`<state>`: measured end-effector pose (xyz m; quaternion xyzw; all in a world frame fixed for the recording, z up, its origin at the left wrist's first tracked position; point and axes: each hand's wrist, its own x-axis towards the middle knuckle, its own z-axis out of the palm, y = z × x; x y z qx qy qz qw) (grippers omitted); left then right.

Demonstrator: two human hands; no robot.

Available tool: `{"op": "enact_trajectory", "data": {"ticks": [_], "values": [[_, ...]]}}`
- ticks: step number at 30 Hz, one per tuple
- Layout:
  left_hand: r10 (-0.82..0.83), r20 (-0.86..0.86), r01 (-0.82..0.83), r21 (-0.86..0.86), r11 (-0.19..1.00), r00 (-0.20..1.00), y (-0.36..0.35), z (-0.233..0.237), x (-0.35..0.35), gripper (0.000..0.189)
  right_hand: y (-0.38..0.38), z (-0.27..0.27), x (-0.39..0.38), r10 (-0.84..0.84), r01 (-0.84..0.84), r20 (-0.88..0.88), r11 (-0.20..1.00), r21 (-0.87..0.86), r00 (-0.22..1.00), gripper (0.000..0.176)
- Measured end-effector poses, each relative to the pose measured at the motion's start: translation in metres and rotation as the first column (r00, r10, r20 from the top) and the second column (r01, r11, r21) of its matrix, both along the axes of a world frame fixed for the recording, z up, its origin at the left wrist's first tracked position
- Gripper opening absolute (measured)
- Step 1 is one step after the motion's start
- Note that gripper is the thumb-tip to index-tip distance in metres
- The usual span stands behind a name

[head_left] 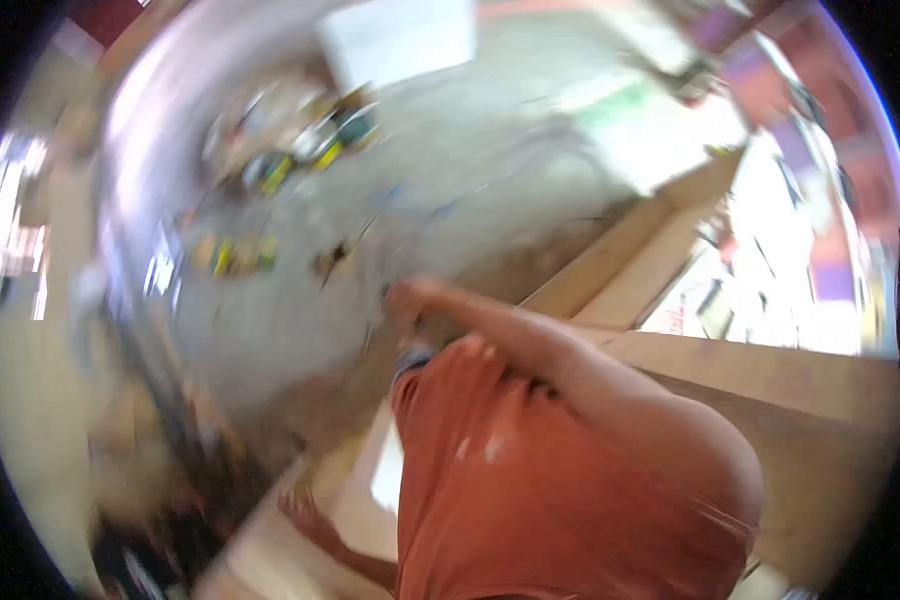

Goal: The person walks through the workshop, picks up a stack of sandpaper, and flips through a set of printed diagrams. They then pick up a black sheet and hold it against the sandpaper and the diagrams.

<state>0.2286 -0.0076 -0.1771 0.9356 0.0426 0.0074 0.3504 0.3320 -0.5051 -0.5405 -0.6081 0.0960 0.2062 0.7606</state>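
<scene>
Motion blur smears the whole head view. My right arm reaches across in front of my orange shirt (530, 480), and my right hand (410, 298) is over the grey floor near the shirt's upper edge. Its fingers run together in the blur, so I cannot tell what it holds. Lower left, my left hand (302, 508) is at the edge of a pale wooden surface (280, 555), its fingers also smeared. A white panel (387, 470) shows between the left arm and the shirt.
Light wooden boards (630, 255) form a long edge on the right. Cluttered items with yellow parts (315, 145) lie on the grey floor (490, 150), with smaller yellow pieces (235, 255) nearer. A white sheet (400, 40) is at the top. Dark blurred shapes (190, 520) fill the lower left.
</scene>
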Motion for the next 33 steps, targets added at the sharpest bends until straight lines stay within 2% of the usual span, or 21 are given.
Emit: {"op": "enact_trajectory", "data": {"ticks": [1,2,3,4,5,6,7,8,9,11,12,13,15,17,19,22,24,26,28,30,33], "values": [[-0.198,0.114,0.199,0.000,0.980,0.974,0.007,-0.035,0.045,0.052,-0.015,0.146,-0.011,0.240,-0.252,-0.081,0.939,-0.232,0.967,0.025],[-0.141,0.063,0.149,-0.148,0.978,0.988,-0.009,-0.060,0.094,0.051,-0.025,0.063,-0.012,0.234,-0.092,0.316,0.910,-0.405,0.919,0.022],[-0.091,-0.015,0.083,-0.270,0.959,0.996,-0.043,-0.082,0.146,0.050,-0.049,-0.003,-0.016,0.355,-0.143,0.304,0.825,-0.547,0.884,0.024],[-0.189,0.013,0.184,-0.300,0.936,0.982,-0.094,-0.095,0.191,0.050,-0.071,-0.064,-0.020,0.473,-0.177,0.281,0.714,-0.677,0.835,0.026],[-0.263,-0.197,0.230,-0.175,0.957,0.944,-0.128,-0.112,0.233,0.047,-0.091,-0.125,-0.024,0.579,-0.189,0.248,0.590,-0.785,0.777,0.027],[-0.270,-0.412,0.280,-0.038,0.959,0.870,-0.162,-0.118,0.259,0.045,-0.114,-0.116,-0.048,0.139,-0.095,-0.020,0.555,-0.827,0.990,0.027],[-0.572,-0.439,0.642,0.016,0.766,0.693,-0.201,-0.113,0.290,0.044,-0.132,-0.060,-0.081,-0.353,-0.045,-0.248,0.495,-0.868,0.902,0.027],[-0.777,-0.479,0.899,0.064,0.432,0.408,-0.244,-0.112,0.327,0.044,-0.137,-0.003,-0.090,-0.737,0.074,-0.268,0.395,-0.916,0.620,0.021],[-0.827,-0.422,0.911,-0.004,0.412,0.372,-0.302,-0.096,0.352,0.043,-0.141,0.105,-0.094,-0.974,0.237,-0.123,0.167,-0.957,0.188,0.018],[-0.912,-0.236,0.905,-0.187,0.381,0.335,-0.431,-0.057,0.377,0.043,-0.194,0.081,-0.115,-0.843,0.518,-0.410,0.537,-0.665,0.348,0.020],[-0.933,-0.116,0.881,-0.305,0.361,0.342,-0.485,-0.036,0.379,0.042,-0.208,0.097,-0.118,-0.863,0.761,-0.436,0.458,-0.459,0.256,0.022],[-0.946,-0.105,0.896,-0.305,0.324,0.306,-0.534,-0.020,0.382,0.042,-0.220,0.104,-0.128,-0.876,0.780,-0.426,0.424,-0.461,0.224,0.022],[-0.990,-0.141,0.939,-0.335,0.075,0.029,-0.617,0.008,0.391,0.038,-0.233,0.112,-0.143,-0.950,0.870,-0.223,0.294,-0.396,0.220,0.025],[-0.988,-0.140,0.967,-0.254,-0.032,-0.069,-0.689,0.031,0.380,0.037,-0.256,0.120,-0.152,-0.963,0.898,-0.260,0.171,-0.405,0.067,0.023],[-0.977,-0.139,0.975,-0.176,-0.136,-0.161,-0.754,0.024,0.362,0.035,-0.278,0.111,-0.158,-0.892,0.991,-0.438,-0.068,-0.111,-0.110,0.022],[-0.975,-0.117,0.945,-0.293,-0.149,-0.190,-0.841,-0.015,0.321,0.031,-0.332,0.106,-0.159,-0.892,0.989,-0.428,-0.120,-0.088,-0.146,0.021],[-0.960,-0.198,0.935,-0.333,-0.122,-0.196,-0.888,-0.061,0.282,0.031,-0.382,0.094,-0.169,-0.926,0.987,-0.365,-0.039,-0.158,-0.095,0.023],[-0.882,-0.355,0.934,-0.286,-0.214,-0.311,-0.926,-0.067,0.219,0.033,-0.428,0.121,-0.170,-0.922,0.982,-0.381,0.000,-0.191,-0.074,0.024],[-0.749,-0.364,0.820,-0.396,-0.412,-0.553,-0.970,-0.058,0.153,0.032,-0.496,0.162,-0.187,-0.994,0.917,-0.101,0.082,-0.390,0.046,0.027],[-0.574,-0.193,0.582,-0.506,-0.637,-0.796,-1.012,-0.034,0.102,0.036,-0.549,0.225,-0.208,-0.999,0.937,-0.009,-0.043,-0.347,-0.049,0.029],[-0.410,-0.222,0.462,-0.532,-0.709,-0.885,-1.077,-0.028,0.061,0.034,-0.604,0.323,-0.249,-0.971,0.902,0.167,-0.224,-0.369,-0.173,0.029]]}}
